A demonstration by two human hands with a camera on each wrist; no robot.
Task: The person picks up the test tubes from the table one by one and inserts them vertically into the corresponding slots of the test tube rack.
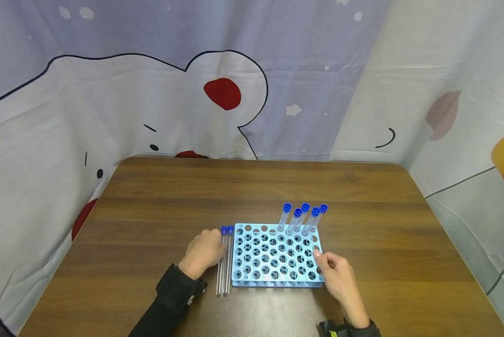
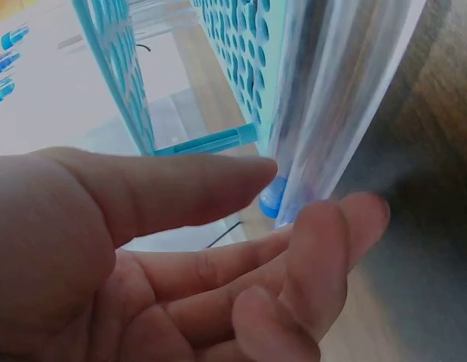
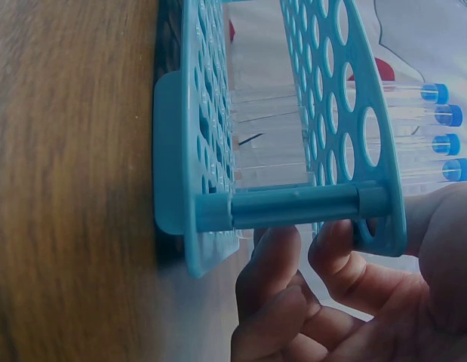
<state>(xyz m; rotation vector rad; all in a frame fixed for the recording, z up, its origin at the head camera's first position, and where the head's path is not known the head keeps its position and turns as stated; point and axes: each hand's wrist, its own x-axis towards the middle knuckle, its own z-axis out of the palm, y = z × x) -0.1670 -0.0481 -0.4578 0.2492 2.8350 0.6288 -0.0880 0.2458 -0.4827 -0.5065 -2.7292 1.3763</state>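
Observation:
A light blue test tube rack [image 1: 277,252] stands on the table. Several test tubes [image 1: 304,219] with blue caps stick up out of its back right holes. Along the rack's left side lie two more capped test tubes [image 1: 228,262], side by side. My left hand [image 1: 203,252] is at these two tubes, near their capped ends; in the left wrist view a gap shows between thumb [image 2: 210,181] and fingers, with a blue cap [image 2: 272,197] behind it. My right hand [image 1: 338,276] grips the rack's right end, thumb on the upper plate and fingers beneath it.
The brown wooden table [image 1: 171,201] extends around the rack on all sides. A patterned curtain [image 1: 150,103] hangs behind the table's back edge and along its sides.

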